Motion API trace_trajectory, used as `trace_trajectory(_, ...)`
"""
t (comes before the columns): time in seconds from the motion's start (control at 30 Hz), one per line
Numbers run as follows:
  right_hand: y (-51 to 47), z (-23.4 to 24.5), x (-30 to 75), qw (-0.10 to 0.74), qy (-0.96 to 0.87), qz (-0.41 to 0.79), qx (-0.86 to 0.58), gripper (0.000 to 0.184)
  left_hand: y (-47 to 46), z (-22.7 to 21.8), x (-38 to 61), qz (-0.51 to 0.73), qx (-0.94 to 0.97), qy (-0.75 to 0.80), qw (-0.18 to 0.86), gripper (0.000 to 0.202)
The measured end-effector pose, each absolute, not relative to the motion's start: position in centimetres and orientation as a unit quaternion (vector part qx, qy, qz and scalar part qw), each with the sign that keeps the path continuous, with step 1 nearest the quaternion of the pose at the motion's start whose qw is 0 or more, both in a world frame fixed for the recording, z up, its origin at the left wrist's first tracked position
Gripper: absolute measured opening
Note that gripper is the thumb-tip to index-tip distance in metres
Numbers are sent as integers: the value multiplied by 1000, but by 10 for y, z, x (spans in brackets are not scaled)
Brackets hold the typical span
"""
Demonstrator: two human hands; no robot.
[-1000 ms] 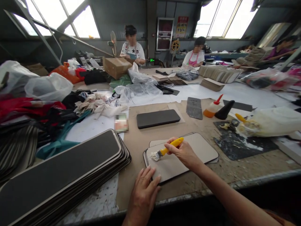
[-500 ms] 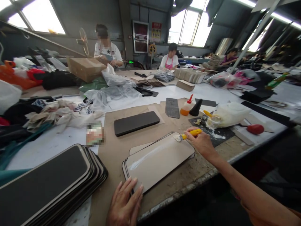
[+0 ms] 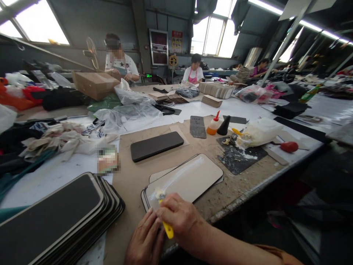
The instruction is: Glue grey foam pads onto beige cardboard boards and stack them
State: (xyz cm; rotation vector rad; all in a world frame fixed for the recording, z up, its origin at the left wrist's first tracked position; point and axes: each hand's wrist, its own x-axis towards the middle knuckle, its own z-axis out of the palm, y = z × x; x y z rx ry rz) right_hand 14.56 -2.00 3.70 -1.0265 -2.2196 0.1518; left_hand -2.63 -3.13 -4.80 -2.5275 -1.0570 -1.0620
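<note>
In my right hand [image 3: 179,215] is a glue brush [image 3: 167,226] with a yellow handle, its bristles loaded with whitish paste. The bristles touch the near left part of a beige rounded panel [image 3: 190,180], which has dark edges and a pale wet streak along its length. My left hand [image 3: 146,235] lies with fingers stretched out at the panel's near left corner, partly behind the right hand. Beneath the panel, another beige piece [image 3: 157,176] sticks out at the back. A thick dark rounded panel [image 3: 157,146] lies farther back.
Dark panels [image 3: 52,213] are stacked at the left. At the right, a paste-filled plastic container [image 3: 260,132] rests by a smeared dark sheet [image 3: 239,162]. A red-tipped bottle [image 3: 213,125], black cone [image 3: 224,126] and red-handled tool [image 3: 289,147] lie around it. Co-workers sit beyond the table.
My right hand has swept the brush from the panel's far right end to its near left end, close to my left hand. The streak now reaches along the panel. The view has shifted slightly.
</note>
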Motion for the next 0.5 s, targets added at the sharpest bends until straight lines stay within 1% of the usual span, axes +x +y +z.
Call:
trace_trajectory(0.1,-33,44,160,357,-831,138,-404,9,-33,-49,-24,-372,-845,-372,96,24)
trace_trajectory(0.17,-32,44,189,368,-804,141,-444,10,-34,-48,-22,-379,-838,-379,98,24)
trace_trajectory(0.37,-12,31,290,386,-729,-15,-565,10,-36,-44,-19,-385,-833,-383,103,25)
trace_trajectory(0.5,-18,43,319,363,-710,-37,-602,18,-26,-51,-27,-379,-847,-353,122,24)
